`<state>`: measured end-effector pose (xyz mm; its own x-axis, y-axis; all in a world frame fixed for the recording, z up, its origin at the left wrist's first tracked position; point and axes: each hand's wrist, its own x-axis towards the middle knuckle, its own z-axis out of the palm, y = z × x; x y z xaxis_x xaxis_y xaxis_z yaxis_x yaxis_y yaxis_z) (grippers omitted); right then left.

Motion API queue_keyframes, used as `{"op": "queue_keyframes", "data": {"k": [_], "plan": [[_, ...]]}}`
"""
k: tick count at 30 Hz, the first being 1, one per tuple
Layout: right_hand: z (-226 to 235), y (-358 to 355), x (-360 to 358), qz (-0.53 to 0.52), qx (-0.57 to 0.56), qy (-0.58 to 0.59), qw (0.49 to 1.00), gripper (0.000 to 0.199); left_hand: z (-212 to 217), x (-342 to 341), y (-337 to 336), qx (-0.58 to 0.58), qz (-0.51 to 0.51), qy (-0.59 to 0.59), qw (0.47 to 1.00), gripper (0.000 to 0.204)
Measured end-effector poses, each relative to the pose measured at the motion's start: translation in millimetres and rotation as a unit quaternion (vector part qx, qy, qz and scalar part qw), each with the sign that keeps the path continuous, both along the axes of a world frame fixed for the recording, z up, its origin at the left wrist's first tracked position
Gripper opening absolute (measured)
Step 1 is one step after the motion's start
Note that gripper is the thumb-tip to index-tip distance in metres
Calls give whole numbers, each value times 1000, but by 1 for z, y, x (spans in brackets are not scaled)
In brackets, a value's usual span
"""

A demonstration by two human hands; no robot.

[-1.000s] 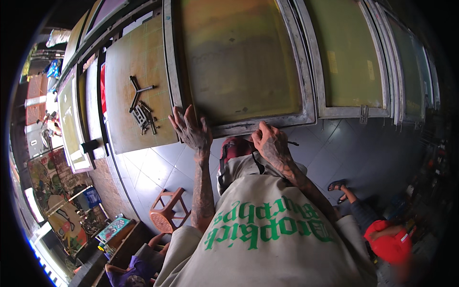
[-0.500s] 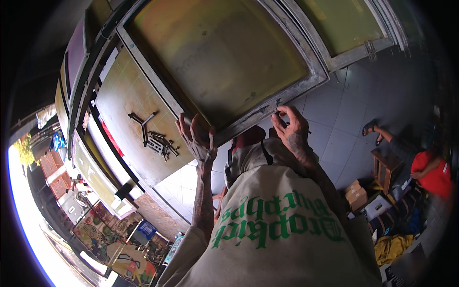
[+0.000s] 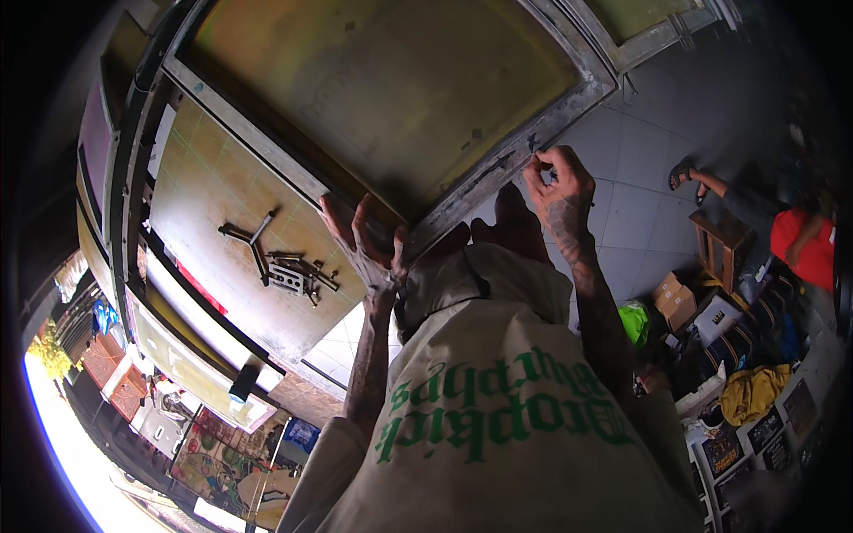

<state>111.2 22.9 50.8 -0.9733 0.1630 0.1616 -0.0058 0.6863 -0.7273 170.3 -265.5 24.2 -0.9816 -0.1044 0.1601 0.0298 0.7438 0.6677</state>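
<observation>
A large screen-printing frame (image 3: 480, 193), with a greyish metal border and yellow-brown mesh, stretches out in front of me. My left hand (image 3: 369, 249) grips its near corner, thumb on one side and spread fingers on the other. Along the near edge, my right hand (image 3: 562, 185) is curled, thumb and fingertips pinched together close to a dark mark on the border. Whatever is in that pinch, if anything, is too small to make out. Left of the frame lies a flat, stained board (image 3: 213, 213), carrying dark metal brackets and bolts (image 3: 289, 274).
Another screen frame (image 3: 640, 49) sits at the upper right. Further frames and rails (image 3: 191, 333) curve along the left. On the right are a wooden stool (image 3: 718, 249), cardboard box (image 3: 675, 300), yellow cloth (image 3: 753, 393) and a seated person in red (image 3: 804, 247).
The whole view has shifted, carrying the frame up and left in the picture. My right hand appears higher and further right, still pinched at the edge. The left hand keeps its corner.
</observation>
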Motion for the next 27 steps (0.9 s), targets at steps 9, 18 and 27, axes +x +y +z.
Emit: {"op": "queue_keyframes", "data": {"k": [9, 18, 27], "plan": [[-3, 32, -23, -21, 44, 41, 998, 14, 1, -2, 0, 25, 4, 22, 999, 65], [-3, 69, -48, -45, 82, 52, 994, 14, 2, -5, 3, 55, 10, 36, 998, 61], [-1, 97, -71, -61, 79, 40, 994, 12, 4, -6, 2, 36, -2, 46, 998, 61]]}}
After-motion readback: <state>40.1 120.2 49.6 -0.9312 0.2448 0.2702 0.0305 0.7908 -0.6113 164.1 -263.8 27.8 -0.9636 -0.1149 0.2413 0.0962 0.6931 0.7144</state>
